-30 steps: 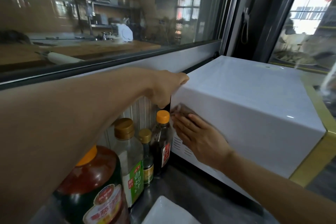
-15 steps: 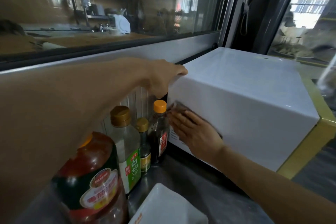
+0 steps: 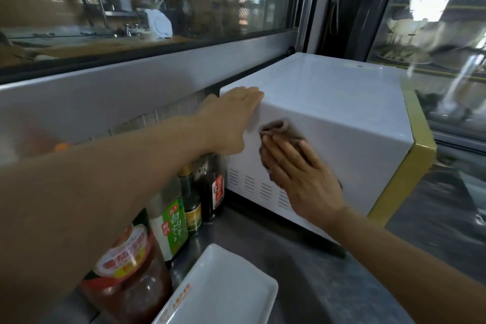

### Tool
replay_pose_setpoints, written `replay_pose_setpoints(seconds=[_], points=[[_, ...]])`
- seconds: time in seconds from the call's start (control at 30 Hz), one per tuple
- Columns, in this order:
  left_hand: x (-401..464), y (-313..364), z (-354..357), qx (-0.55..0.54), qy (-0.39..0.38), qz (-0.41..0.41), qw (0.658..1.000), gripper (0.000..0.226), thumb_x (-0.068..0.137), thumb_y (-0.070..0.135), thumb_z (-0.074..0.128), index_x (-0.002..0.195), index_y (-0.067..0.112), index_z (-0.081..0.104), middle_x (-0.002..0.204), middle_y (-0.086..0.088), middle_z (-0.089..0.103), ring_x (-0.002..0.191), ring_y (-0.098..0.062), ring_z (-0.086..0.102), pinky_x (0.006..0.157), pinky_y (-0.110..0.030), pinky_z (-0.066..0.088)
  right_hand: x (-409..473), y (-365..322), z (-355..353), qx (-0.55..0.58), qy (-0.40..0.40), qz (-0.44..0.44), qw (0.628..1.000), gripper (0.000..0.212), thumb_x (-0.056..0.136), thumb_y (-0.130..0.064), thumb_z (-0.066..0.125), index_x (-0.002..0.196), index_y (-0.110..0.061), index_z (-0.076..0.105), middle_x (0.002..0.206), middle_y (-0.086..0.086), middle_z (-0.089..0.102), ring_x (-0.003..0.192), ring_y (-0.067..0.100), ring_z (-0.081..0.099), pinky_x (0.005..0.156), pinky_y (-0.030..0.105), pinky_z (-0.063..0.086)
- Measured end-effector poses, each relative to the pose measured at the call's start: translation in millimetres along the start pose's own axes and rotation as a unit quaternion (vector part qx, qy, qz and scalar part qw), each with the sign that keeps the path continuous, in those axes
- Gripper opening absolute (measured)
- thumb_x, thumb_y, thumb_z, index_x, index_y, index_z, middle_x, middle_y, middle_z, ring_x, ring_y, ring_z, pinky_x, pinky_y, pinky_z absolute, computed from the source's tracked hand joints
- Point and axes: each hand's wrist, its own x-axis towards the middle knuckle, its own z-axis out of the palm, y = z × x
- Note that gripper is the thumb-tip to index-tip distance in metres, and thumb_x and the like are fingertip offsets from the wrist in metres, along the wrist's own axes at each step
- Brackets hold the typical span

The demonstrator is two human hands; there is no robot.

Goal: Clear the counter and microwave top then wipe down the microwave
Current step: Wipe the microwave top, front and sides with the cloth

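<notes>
A white microwave (image 3: 342, 118) with a yellow-gold front frame stands on the steel counter (image 3: 302, 252), its left side panel facing me. My right hand (image 3: 297, 176) lies flat with straight fingers on that side panel and presses a brown cloth (image 3: 276, 126) against it; the cloth bunches up above my fingertips. My left hand (image 3: 231, 118) rests on the microwave's rear top corner, fingers reaching over the edge onto the top. The microwave top is bare.
Several sauce and oil bottles (image 3: 173, 221) stand in a row along the wall left of the microwave, with a red sauce jar (image 3: 128, 271) nearest me. A white rectangular dish (image 3: 223, 289) lies on the counter in front. Glass panels rise behind and to the right.
My right hand and the cloth slid from the rear lower part of the side panel toward its middle and upward. My left hand stayed on the corner. The camera shifted slightly.
</notes>
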Motion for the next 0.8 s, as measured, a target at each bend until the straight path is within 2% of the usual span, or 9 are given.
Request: replay_pose_setpoints(seconds=[0.07,0.17,0.23,0.33,0.47,0.53,0.67,0.73,0.8], points=[[-2.0,10.2,8.9,-0.016,0.018,0.002,1.000,0.101,0.077,0.012,0.069,0.151,0.022,0.001,0.160,0.000,-0.001,0.147,-0.017,0.000,0.114,-0.052,0.021,-21.9,-10.0,18.3,-0.025,-0.057,-0.084,0.995,0.062,0.084,-0.022,0.025,0.144,-0.009,0.036,0.152,0.007,0.030,0.143,0.025,0.023,0.119,0.040,-0.010],[-3.5,11.5,20.4,-0.054,0.036,-0.010,0.998,0.108,0.074,0.004,0.070,0.150,0.027,-0.003,0.159,0.003,-0.008,0.147,-0.016,-0.008,0.115,-0.053,0.020,-52.4,-9.5,23.2,-0.051,-0.130,-0.172,0.975,0.058,0.085,-0.026,0.033,0.141,-0.012,0.042,0.151,0.005,0.031,0.142,0.018,0.018,0.117,0.040,-0.015],[-2.8,11.5,26.7,-0.067,0.049,-0.020,0.996,0.112,0.071,0.001,0.070,0.150,0.030,-0.004,0.159,0.007,-0.010,0.146,-0.015,-0.011,0.115,-0.052,0.021,-62.8,2.5,13.2,-0.026,-0.100,-0.135,0.986,0.059,0.085,-0.024,0.033,0.142,-0.009,0.039,0.150,0.003,0.030,0.143,0.017,0.017,0.118,0.038,-0.012],[-1.9,13.8,32.4,-0.091,0.070,-0.031,0.993,0.117,0.068,0.000,0.072,0.149,0.033,-0.005,0.157,0.012,-0.012,0.146,-0.012,-0.014,0.114,-0.053,0.022,-58.5,33.9,-11.7,-0.039,0.017,-0.030,0.999,0.064,0.088,-0.019,0.025,0.149,-0.005,0.014,0.156,0.003,0.017,0.147,0.021,0.003,0.120,0.038,-0.006],[0.7,13.0,40.7,-0.110,0.090,-0.034,0.989,0.118,0.065,0.000,0.073,0.148,0.035,-0.003,0.157,0.015,-0.012,0.145,-0.011,-0.016,0.113,-0.055,0.022,-47.7,48.1,-26.6,-0.048,0.083,0.070,0.993,0.061,0.092,-0.019,0.027,0.150,-0.009,0.015,0.159,0.007,0.008,0.147,0.021,0.000,0.119,0.040,0.000],[2.2,13.1,45.6,-0.116,0.107,-0.033,0.987,0.120,0.063,0.000,0.074,0.148,0.036,-0.002,0.157,0.016,-0.010,0.145,-0.011,-0.016,0.112,-0.055,0.024,-59.3,33.3,-11.9,-0.037,0.072,0.060,0.995,0.061,0.091,-0.020,0.027,0.150,-0.010,0.014,0.159,0.007,0.008,0.147,0.022,-0.003,0.119,0.041,-0.002],[1.8,15.8,44.4,-0.117,0.103,-0.039,0.987,0.117,0.064,0.002,0.075,0.148,0.034,0.000,0.157,0.014,-0.009,0.145,-0.012,-0.015,0.111,-0.055,0.027,-109.6,10.6,19.3,-0.058,-0.033,-0.079,0.995,0.071,0.084,-0.022,0.024,0.150,-0.008,0.002,0.159,0.010,-0.007,0.147,0.025,-0.010,0.118,0.041,-0.010],[0.8,16.4,42.2,-0.118,0.100,-0.039,0.987,0.116,0.064,0.002,0.074,0.148,0.033,0.001,0.157,0.012,-0.008,0.145,-0.012,-0.014,0.111,-0.055,0.027,-123.5,15.4,14.2,-0.063,-0.050,-0.084,0.993,0.074,0.082,-0.021,0.023,0.150,-0.006,-0.002,0.158,0.010,-0.014,0.147,0.024,-0.011,0.119,0.040,-0.010],[0.7,17.8,41.9,-0.122,0.101,-0.041,0.987,0.114,0.064,0.002,0.074,0.148,0.031,0.002,0.157,0.010,-0.007,0.146,-0.013,-0.013,0.111,-0.055,0.027,-127.4,30.0,-1.7,-0.068,-0.023,-0.035,0.997,0.075,0.082,-0.020,0.028,0.151,-0.007,0.002,0.159,0.008,-0.009,0.147,0.021,-0.007,0.119,0.039,-0.007]])
